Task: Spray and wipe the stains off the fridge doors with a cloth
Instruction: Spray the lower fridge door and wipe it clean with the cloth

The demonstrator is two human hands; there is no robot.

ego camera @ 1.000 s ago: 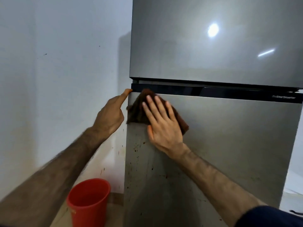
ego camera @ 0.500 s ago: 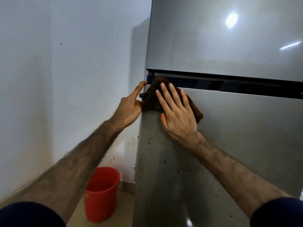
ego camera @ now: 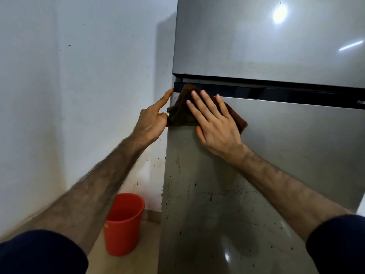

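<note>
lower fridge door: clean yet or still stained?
Still stained. The lower door shows dark specks and streaks below the cloth, which the right hand presses flat near the door's top left corner.

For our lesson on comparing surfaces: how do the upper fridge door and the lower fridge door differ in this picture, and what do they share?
The upper fridge door looks free of spots, while the lower fridge door is flecked with dark spots and streaks. The upper door has nothing touching it; the lower door has a brown cloth pressed flat on its top left corner by the right hand, with the left hand at its edge. Both are grey, glossy and closed.
</note>
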